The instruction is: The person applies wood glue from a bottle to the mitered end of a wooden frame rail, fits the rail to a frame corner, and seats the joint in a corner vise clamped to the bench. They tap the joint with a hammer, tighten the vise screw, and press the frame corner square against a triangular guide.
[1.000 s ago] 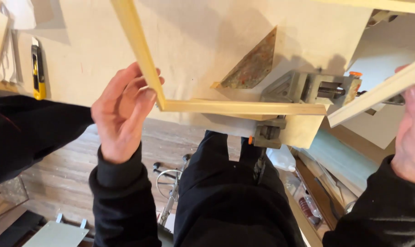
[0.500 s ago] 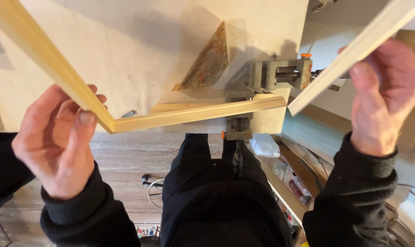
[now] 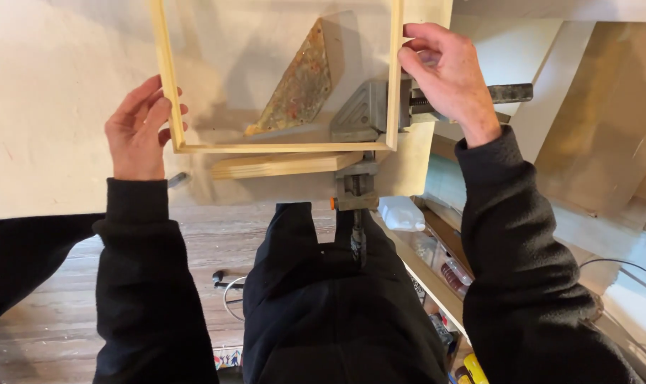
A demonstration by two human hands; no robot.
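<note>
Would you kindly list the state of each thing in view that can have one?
Wooden frame: assembled at its near corners, lifted above the workbench, held on both side rails.
Left hand: gripping the frame's left rail.
Right hand: gripping the frame's right rail.
Corner clamp: on the workbench edge, behind the frame; whether it grips anything cannot be told.
Wood strip: lying flat under the frame.
Triangular plate: lying flat.

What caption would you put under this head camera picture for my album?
Two hands, left hand and right hand, hold a thin wooden frame above a workbench with a corner clamp.
</note>
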